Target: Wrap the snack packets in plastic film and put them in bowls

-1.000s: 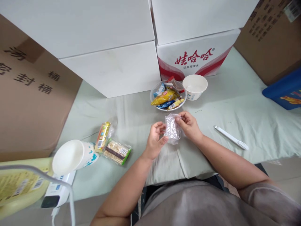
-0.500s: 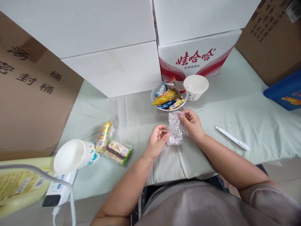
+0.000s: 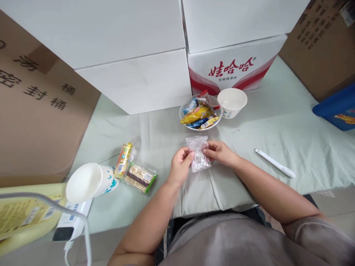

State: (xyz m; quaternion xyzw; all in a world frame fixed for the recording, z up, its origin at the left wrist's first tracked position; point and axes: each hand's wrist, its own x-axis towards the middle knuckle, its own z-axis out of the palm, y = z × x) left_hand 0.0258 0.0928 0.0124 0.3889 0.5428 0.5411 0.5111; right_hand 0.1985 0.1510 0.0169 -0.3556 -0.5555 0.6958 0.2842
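A small crinkled clear plastic bag (image 3: 198, 158) hangs between both hands just above the pale green cloth (image 3: 277, 125). My left hand (image 3: 180, 166) pinches its upper left edge with closed fingers. Opposite it, my right hand (image 3: 220, 153) pinches the upper right edge. What the bag holds, if anything, I cannot make out. Just beyond the hands stands a clear bowl (image 3: 200, 113) filled with several wrapped snacks, and a white paper bowl (image 3: 232, 102) stands to its right.
Two wrapped snacks (image 3: 133, 170) lie left of my hands, next to a tipped paper cup (image 3: 90, 182). A white pen-like tool (image 3: 274, 163) lies to the right. White boxes (image 3: 133, 66) and brown cartons (image 3: 39, 111) wall the back and sides. A blue box (image 3: 337, 109) sits far right.
Both hands came closer together and took the bag by its top edge. The bag turned from tall and upright to hanging lower between the two pinches.
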